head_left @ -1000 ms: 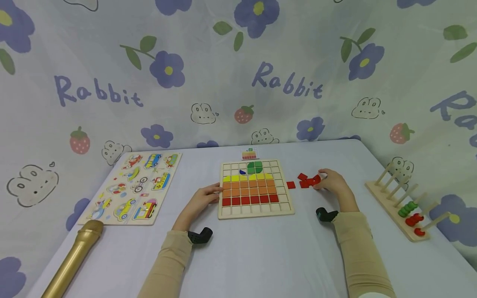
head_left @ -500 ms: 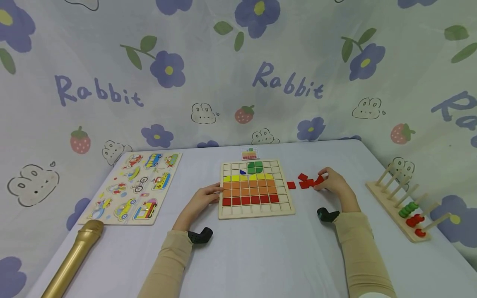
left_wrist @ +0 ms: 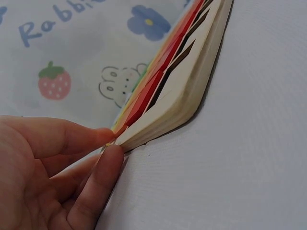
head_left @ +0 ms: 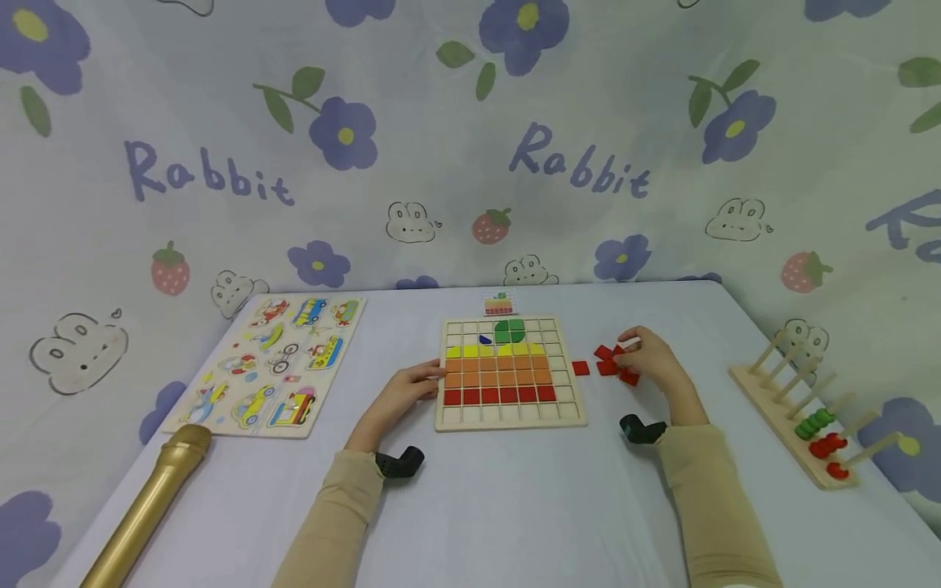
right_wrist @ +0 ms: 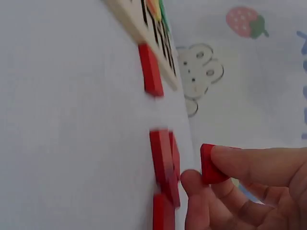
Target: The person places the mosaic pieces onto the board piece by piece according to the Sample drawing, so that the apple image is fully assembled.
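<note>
A wooden grid board (head_left: 510, 418) lies mid-table, filled with yellow, orange and red rows and a green shape on top. My left hand (head_left: 434, 377) holds its left edge; in the left wrist view the thumb and forefinger of my left hand (left_wrist: 111, 141) pinch the board (left_wrist: 187, 91) at its rim. Right of the board lies a small pile of red tiles (head_left: 607, 366), with one red tile (head_left: 581, 368) apart. My right hand (head_left: 626, 351) is at the pile. In the right wrist view my right hand (right_wrist: 201, 167) pinches one red tile (right_wrist: 208, 160) just off the cloth, beside the other red tiles (right_wrist: 160, 153).
A vehicle puzzle board (head_left: 275, 359) lies at the left and a golden microphone (head_left: 147, 506) at the front left. A wooden peg rack (head_left: 790, 408) with green and red rings stands at the right edge. A small pattern card (head_left: 500, 305) sits behind the grid board.
My right hand has shifted slightly over the red tiles and now pinches one of them. My left hand stays on the board's edge. The head view has moved a little.
</note>
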Available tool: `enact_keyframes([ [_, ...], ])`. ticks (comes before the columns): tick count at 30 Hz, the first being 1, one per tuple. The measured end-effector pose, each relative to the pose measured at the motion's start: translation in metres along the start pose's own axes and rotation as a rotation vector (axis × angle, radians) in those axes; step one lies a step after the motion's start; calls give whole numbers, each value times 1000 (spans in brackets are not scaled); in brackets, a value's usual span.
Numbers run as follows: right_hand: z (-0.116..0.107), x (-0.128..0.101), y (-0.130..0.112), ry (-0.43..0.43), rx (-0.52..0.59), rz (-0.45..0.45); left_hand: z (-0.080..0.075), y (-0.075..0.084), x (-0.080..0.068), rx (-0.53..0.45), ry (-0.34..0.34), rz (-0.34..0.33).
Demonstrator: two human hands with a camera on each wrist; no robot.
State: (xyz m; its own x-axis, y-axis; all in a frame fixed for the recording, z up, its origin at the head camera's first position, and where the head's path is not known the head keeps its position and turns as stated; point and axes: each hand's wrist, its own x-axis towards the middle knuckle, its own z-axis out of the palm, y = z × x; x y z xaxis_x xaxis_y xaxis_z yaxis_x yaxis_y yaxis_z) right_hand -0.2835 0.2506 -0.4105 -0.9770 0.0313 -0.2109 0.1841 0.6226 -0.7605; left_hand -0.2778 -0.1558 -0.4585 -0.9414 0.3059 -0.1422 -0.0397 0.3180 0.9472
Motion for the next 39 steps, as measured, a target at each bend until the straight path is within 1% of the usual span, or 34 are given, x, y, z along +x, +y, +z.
enact_keyframes([
  [2, 12, 0, -13, -32, 31, -36, -1, -1, -1, 12, 2, -5],
  [6, 43, -2, -48, -130, 46, -131, 0, 0, -2, 32, 18, -22],
  [10, 79, -6, -83, -269, 82, -220, 1, 3, 1, 23, 12, -9],
  [13, 104, -11, -102, -379, 41, -286, 3, 4, 4, 20, 4, 2],
  [16, 128, -14, -116, -487, -18, -372, 2, 5, 4, 25, 0, 11],
  [18, 143, -15, -123, -540, -58, -423, 1, 4, 4, 25, -1, 13],
  [20, 155, -16, -127, -569, -108, -469, 0, 3, 2, 22, -6, 25],
  [22, 165, -17, -129, -564, -174, -498, 0, 3, 1, 23, -6, 27],
  [23, 170, -18, -130, -552, -206, -498, -1, 3, 0, 25, -8, 29],
  [24, 173, -20, -131, -538, -236, -503, -1, 7, -3, 27, -11, 26],
  [27, 178, -23, -132, -484, -298, -514, -1, 8, -3, 39, -12, 25],
  [30, 179, -27, -135, -448, -321, -535, -1, 9, -2, 53, -3, 13],
  [31, 179, -28, -136, -438, -326, -539, -2, 6, 0, 55, 4, 10],
  [33, 178, -29, -137, -424, -340, -549, -2, 6, 1, 57, 12, 1],
  [39, 179, -31, -136, -401, -376, -598, -1, 4, 1, 54, 3, 6],
])
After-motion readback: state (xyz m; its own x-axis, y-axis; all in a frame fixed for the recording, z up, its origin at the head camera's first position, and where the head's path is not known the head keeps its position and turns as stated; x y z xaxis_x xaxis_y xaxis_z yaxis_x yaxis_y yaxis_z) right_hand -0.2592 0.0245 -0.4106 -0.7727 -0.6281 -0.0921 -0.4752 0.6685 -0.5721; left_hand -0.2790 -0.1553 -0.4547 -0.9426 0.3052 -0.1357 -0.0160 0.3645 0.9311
